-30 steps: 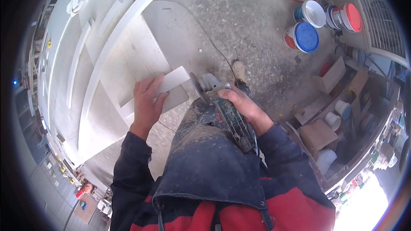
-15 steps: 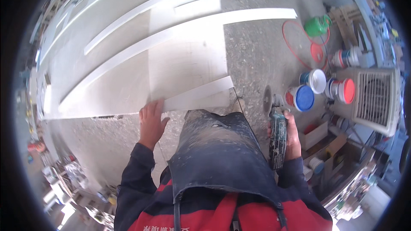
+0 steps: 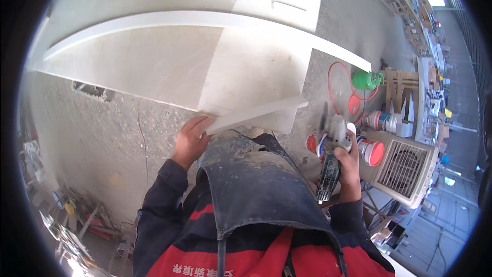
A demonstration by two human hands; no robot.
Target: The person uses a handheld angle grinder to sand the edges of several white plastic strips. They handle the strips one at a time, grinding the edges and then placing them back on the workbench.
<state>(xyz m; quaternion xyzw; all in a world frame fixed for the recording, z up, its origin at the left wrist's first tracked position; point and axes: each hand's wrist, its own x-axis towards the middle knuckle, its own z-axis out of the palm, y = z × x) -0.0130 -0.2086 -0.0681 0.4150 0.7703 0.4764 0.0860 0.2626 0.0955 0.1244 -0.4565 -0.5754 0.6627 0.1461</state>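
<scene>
My left hand (image 3: 191,142) is closed on the near left end of a short white strip (image 3: 256,113), fingers on top and thumb beside it. The strip slants over the near edge of a large white panel (image 3: 256,66), its far end pointing right. My right hand (image 3: 350,163) is wrapped around the body of an angle grinder (image 3: 330,169), which is held upright. The grinder's disc (image 3: 324,116) stands to the right of the strip's far end, apart from it. Whether the disc is spinning cannot be told.
A long white strip (image 3: 195,18) crosses the panel and overhangs its right edge. To the right are a green gas cylinder (image 3: 363,80), a red hose (image 3: 330,87), buckets with a red-lidded one (image 3: 374,153), and a grilled fan unit (image 3: 402,166). My dusty apron (image 3: 261,190) hangs close below.
The view has turned, shifting the panel and buckets. My left hand has moved slightly right with the strip, which now shows its edge. My right hand has turned the grinder, bringing my thumb into sight.
</scene>
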